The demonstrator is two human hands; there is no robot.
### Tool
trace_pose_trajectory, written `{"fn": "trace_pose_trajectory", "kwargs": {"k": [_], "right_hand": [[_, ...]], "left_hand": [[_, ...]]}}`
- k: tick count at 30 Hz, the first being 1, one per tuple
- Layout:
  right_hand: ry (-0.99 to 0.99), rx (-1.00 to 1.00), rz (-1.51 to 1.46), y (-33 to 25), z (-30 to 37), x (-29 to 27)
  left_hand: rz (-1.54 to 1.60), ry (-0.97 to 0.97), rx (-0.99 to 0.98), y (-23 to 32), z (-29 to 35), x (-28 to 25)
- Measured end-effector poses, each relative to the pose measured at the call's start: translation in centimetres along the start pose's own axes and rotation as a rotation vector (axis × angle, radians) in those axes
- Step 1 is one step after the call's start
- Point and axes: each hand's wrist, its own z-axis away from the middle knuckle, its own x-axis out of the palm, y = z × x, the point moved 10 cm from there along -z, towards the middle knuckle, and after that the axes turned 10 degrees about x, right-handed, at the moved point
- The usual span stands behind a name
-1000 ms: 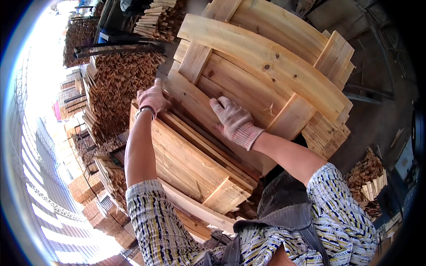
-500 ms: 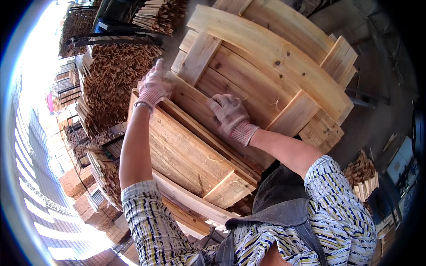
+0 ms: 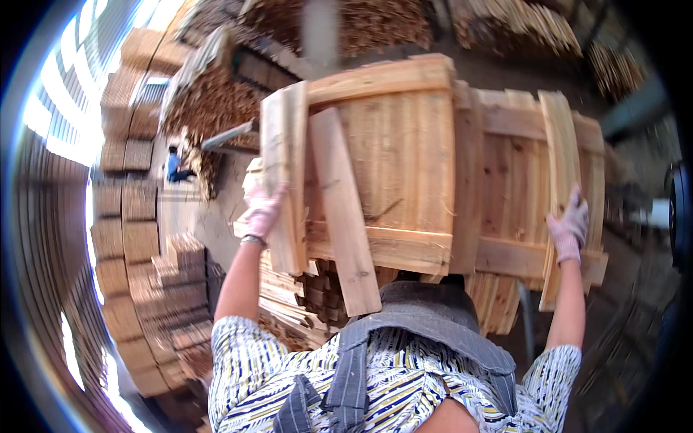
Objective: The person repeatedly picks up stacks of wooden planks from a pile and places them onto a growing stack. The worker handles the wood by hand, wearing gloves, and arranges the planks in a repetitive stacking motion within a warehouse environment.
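Observation:
My left hand point(image 3: 264, 211), in a pinkish work glove, is closed on the outer edge of an upright wooden board point(image 3: 290, 169) at the left of a slatted wooden panel point(image 3: 404, 162). At the far right my gloved right hand point(image 3: 569, 227) grips a narrow, slightly curved board point(image 3: 559, 155), which lies across a second slatted panel point(image 3: 509, 173). Between the hands, a loose plank point(image 3: 345, 216) slants over the first panel, its lower end near my apron. The undersides of both gripped boards are hidden.
Stacks of cut wood point(image 3: 130, 238) rise on the left. Bundled wooden strips point(image 3: 209, 94) stand at the back left, and more bundles point(image 3: 512, 29) along the back. A person in blue point(image 3: 175, 167) is farther off at the left. A metal bar point(image 3: 229, 135) juts beside the panel.
My view has turned, and the panels now lie squarely before me. My hands have moved wide apart, the right one outward from the middle onto the narrow board. The slanted plank is now in sight.

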Motion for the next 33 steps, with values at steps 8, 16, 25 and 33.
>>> {"fn": "trace_pose_trajectory", "kwargs": {"k": [8, 16, 25, 33], "right_hand": [[-0.078, -0.043, -0.192, -10.1, 7.6, 2.6], [-0.212, -0.090, -0.166, -13.1, 6.4, 0.4], [-0.051, -0.021, -0.120, -9.4, 6.2, 3.9], [-0.001, -0.001, -0.227, -0.3, -1.2, 4.8]], "left_hand": [[0.046, -0.007, 0.017, -0.5, 1.1, 2.7], [0.010, 0.022, -0.089, 0.9, 0.5, 2.0], [0.066, 0.049, -0.046, 2.2, 0.0, 2.0], [-0.009, 0.039, -0.082, 1.6, 0.8, 2.7]]}}
